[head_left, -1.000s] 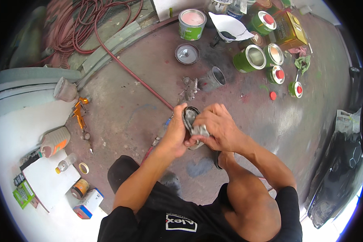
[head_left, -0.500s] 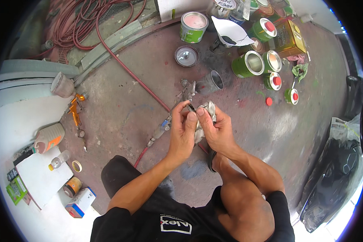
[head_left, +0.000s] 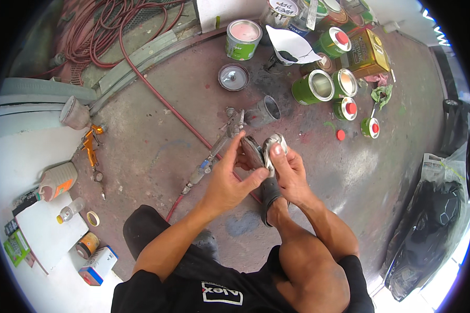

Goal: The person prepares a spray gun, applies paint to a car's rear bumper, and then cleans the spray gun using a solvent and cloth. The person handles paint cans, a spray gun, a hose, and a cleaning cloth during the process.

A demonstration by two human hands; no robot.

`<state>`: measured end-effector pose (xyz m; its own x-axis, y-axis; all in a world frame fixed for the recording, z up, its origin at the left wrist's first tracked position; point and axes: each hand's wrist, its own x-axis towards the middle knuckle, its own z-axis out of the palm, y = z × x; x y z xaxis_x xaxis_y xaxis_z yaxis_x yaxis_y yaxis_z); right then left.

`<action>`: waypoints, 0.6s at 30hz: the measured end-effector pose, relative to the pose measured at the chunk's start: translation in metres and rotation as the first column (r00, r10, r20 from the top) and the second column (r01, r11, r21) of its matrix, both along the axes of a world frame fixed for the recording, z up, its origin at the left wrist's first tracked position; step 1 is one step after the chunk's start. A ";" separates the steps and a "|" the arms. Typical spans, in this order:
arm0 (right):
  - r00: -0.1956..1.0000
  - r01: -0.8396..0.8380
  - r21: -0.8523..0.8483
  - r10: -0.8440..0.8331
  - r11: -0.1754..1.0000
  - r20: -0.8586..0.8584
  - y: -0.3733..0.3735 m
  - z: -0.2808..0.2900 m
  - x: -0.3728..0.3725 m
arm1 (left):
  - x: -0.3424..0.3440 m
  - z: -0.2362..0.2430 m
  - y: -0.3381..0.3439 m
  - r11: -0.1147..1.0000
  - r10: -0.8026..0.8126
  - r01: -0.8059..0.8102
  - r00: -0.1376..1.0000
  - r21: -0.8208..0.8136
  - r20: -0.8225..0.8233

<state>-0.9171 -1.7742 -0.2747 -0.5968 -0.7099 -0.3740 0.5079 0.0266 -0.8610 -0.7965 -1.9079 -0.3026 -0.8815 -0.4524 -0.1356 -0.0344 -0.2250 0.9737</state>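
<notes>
In front of my knees, my left hand [head_left: 228, 175] grips a round, dark, paint-stained lid-like piece [head_left: 252, 152] by its edge. Its exact kind is hard to make out. My right hand [head_left: 292, 175] is closed around a crumpled whitish rag [head_left: 274, 145], which presses against the right side of the round piece. Just beyond my left hand, a spray gun [head_left: 228, 128] lies on the floor, joined to a red hose by a fitting with a blue valve [head_left: 204, 167]. Next to the gun lies a grey-stained cup [head_left: 263, 111], tipped over.
Green paint cans [head_left: 313, 87] cluster at the far right, near a loose red cap [head_left: 340, 135]. A pink-filled can [head_left: 244, 39] and a round lid [head_left: 233, 76] stand far ahead. An orange spray gun [head_left: 91, 146] rests at the left. The red hose [head_left: 167, 104] crosses the floor.
My hands have moved apart slightly, and the round piece has turned so that more of its face shows. The rag now bunches in my right hand along its edge.
</notes>
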 end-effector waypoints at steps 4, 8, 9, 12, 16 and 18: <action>0.998 -0.068 0.029 0.068 0.997 -0.009 0.010 0.007 -0.001 | -0.002 0.005 -0.011 0.979 -0.072 0.059 0.995 0.193 0.065; 1.000 -0.024 0.057 0.025 0.998 -0.015 0.013 0.005 0.003 | 0.005 0.006 -0.009 0.981 -0.166 0.173 0.983 -0.089 0.076; 1.000 -0.018 0.078 0.020 0.997 -0.017 0.012 0.005 0.002 | 0.006 0.008 -0.008 0.956 -0.184 0.197 0.980 -0.218 0.080; 1.000 0.016 0.137 -0.016 0.990 0.001 0.004 0.006 0.004 | 0.004 -0.001 -0.009 0.832 -0.172 0.141 0.985 -0.537 -0.008; 0.995 0.019 0.110 -0.008 0.994 -0.102 0.005 -0.003 0.010 | 0.003 -0.001 -0.016 0.949 -0.154 0.172 0.984 -0.264 0.090; 0.957 -0.017 0.043 0.029 0.999 -0.288 0.012 -0.013 0.020 | 0.002 0.000 -0.024 0.959 -0.198 0.216 0.974 -0.183 0.109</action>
<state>-0.8976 -1.7620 -0.2874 -0.6671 -0.7129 -0.2163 0.2369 0.0722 -0.9688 -0.7944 -1.9317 -0.3028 -0.9470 -0.2863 -0.1460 -0.1486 -0.0130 0.9888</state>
